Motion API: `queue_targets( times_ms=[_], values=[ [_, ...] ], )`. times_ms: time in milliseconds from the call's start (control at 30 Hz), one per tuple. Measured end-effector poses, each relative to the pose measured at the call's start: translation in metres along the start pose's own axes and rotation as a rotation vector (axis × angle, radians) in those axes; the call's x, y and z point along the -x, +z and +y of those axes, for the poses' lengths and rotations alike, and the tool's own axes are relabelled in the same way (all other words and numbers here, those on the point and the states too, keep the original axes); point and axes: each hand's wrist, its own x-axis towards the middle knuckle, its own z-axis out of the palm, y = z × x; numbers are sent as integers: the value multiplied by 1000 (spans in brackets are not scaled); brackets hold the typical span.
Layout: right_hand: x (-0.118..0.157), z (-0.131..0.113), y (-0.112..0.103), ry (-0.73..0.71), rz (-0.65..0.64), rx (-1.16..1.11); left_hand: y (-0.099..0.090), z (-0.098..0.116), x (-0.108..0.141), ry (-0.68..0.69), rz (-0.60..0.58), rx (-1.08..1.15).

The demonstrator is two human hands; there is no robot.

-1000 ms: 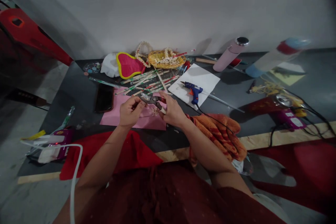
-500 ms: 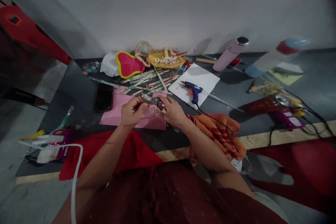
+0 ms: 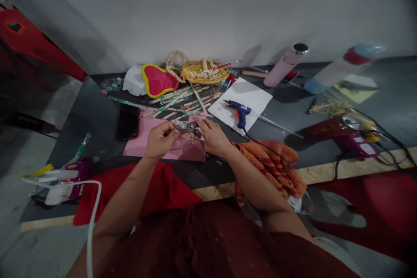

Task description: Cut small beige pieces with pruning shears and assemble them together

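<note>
My right hand (image 3: pixel 215 137) is wrapped round a pair of pruning shears (image 3: pixel 190 127), whose dark blades point left. Close by the blade tips, my left hand (image 3: pixel 160 140) is closed in a pinch; what sits between its fingers is too small to make out. Both hands are above a pink sheet of paper (image 3: pixel 153 125). Small pale cut pieces (image 3: pixel 192 138) lie on it beneath the shears. Just beyond the hands, several pale sticks with green and red wrapping (image 3: pixel 182 100) are strewn in a loose heap.
Behind the sticks stand a yellow basket (image 3: pixel 190 79) and a red heart-shaped piece (image 3: pixel 159 81). A phone (image 3: pixel 127 122) lies left. On the right are a blue glue gun (image 3: pixel 241 114) on white paper (image 3: pixel 256 94), a pink flask (image 3: pixel 282 69), an orange cloth (image 3: pixel 267 163) and dark cables.
My left hand has shifted slightly left and down, away from the shears' blades. The right hand keeps hold of the shears, its fingers now reaching further over the top.
</note>
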Motion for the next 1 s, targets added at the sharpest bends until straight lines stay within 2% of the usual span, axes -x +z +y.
queue_targets(
  times_ms=[233, 467, 700, 767, 867, 1000],
  values=[
    [1, -5, 1, 20, 37, -44, -1, -5, 1, 9, 42, -37],
    [-1, -3, 1, 61, -13, -37, 1, -9, 2, 97, 90, -241],
    [0, 3, 1, -31, -34, -15, -8, -4, -2, -70, -140, 61],
    [0, 2, 0, -36, -24, -26, -9, -4, -2, -96, -165, 100],
    [0, -1, -1, -7, -13, -36, -9, -3, -2, -96, -138, 83],
    [0, -6, -1, 42, -20, -39, -3, -1, 0, -26, -28, -57]
  ],
)
